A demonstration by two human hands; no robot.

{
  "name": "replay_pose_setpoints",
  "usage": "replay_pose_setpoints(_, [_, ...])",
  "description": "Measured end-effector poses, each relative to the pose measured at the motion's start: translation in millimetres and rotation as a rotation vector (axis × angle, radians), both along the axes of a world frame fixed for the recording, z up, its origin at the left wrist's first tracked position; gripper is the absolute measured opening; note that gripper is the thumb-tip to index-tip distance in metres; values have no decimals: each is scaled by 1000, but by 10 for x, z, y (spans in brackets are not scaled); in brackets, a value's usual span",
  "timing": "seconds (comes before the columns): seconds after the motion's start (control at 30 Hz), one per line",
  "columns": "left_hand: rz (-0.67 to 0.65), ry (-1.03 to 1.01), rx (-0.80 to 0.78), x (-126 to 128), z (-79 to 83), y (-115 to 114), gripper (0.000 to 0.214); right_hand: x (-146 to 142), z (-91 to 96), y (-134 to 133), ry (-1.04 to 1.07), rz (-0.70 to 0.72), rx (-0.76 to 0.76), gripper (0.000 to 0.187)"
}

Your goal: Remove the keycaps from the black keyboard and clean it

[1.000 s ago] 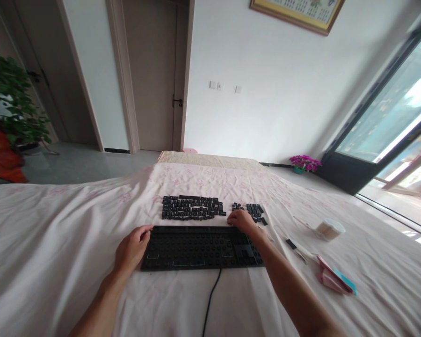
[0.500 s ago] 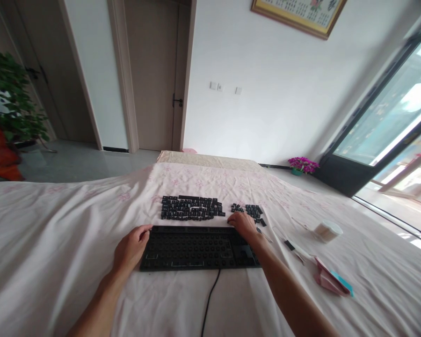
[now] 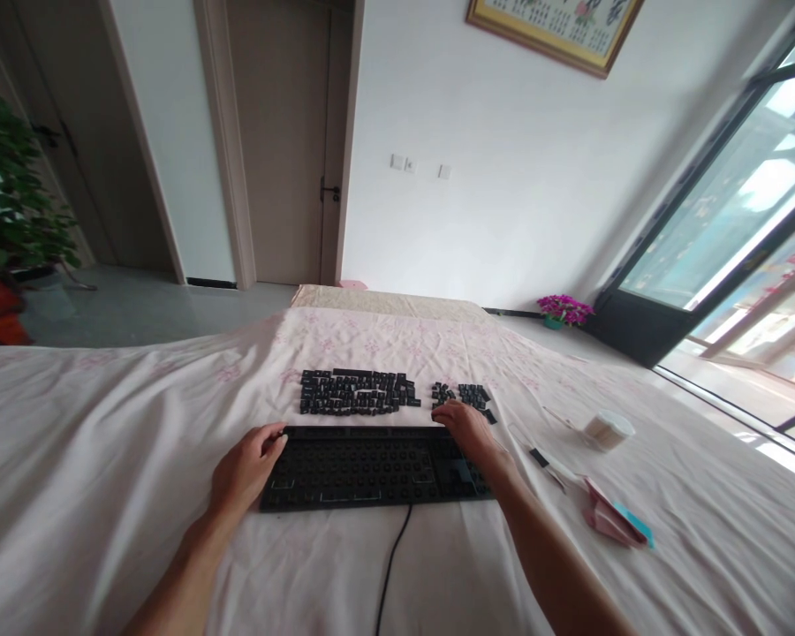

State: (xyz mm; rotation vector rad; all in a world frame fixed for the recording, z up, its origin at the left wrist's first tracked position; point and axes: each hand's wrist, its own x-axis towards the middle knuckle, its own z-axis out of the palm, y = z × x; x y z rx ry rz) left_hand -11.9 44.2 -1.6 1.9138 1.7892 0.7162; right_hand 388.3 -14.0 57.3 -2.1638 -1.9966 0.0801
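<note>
A black keyboard frame [image 3: 364,505] lies on the cloth with its keycaps off, leaving rows of bare switches. My left hand [image 3: 248,464] grips its far left corner, thumb and fingers closed there. Beyond the far edge, loose black keycaps [image 3: 358,393] stand in rows as a large group. A smaller group of keycaps [image 3: 473,393] sits to the right. My right hand [image 3: 467,428] reaches over the keyboard's far right part, with bent fingers closed together at the near edge of that smaller group. Whatever lies under its fingertips is too small to make out.
On the right lie a round tub of cotton swabs [image 3: 608,430], a small tool with a black end [image 3: 540,458] and a pink and blue cloth or packet [image 3: 613,517]. A black cable [image 3: 392,565] runs from the keyboard toward me. Pale floral cloth [image 3: 125,459] covers the surface in folds.
The whole view has shifted slightly. My right hand has moved a little to the right against the small keycap group; my left hand stays at the keyboard's corner.
</note>
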Motion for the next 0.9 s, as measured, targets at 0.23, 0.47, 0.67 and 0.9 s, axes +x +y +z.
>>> replay_pose_setpoints(0.23, [-4, 18, 15, -4, -17, 0, 33, -41, -7, -201, 65, 89, 34, 27])
replay_pose_setpoints(0.47, [-4, 19, 20, -3, -8, -12, 32, -89, -58, -190, -38, 127, 65, 25])
replay_pose_setpoints(0.67, [-10, 9, 15, -7, -2, -20, 34, -103, -50, -213, -129, 187, 86, 28])
replay_pose_setpoints(0.9, [-6, 8, 11, -1, 18, -23, 33, -169, -29, -235, -228, 167, 60, 27])
